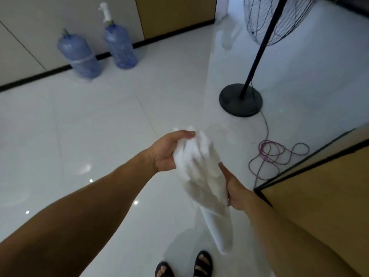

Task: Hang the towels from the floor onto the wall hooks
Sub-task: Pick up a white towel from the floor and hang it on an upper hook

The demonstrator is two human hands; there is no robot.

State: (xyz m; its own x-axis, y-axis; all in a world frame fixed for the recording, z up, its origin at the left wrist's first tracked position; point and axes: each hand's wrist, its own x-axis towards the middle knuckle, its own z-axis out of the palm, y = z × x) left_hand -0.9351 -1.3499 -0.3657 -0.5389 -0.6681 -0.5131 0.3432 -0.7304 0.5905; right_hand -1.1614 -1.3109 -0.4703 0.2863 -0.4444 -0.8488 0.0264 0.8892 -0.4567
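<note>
Left hand [169,151] and right hand [235,188] around bunched white towel [199,172] between them

towel [201,176] between hands, above floor [99,126]

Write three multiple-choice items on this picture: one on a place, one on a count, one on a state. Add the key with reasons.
1. Where does the coiled purple cord lie?
A. On the floor beside the fan base
B. Hung on a wall hook
C. On a chair

2. How many blue water bottles stand by the wall?
A. One
B. Two
C. Four

3. The white towel is:
A. Spread flat on the tiles
B. Held in both hands
C. Hanging on a hook

Key:
1 A, its loops lie on the tiles just right of the black base.
2 B, two stand side by side, one topped with a white pump.
3 B, the left hand grips its top and the right hand holds it lower down.
</note>
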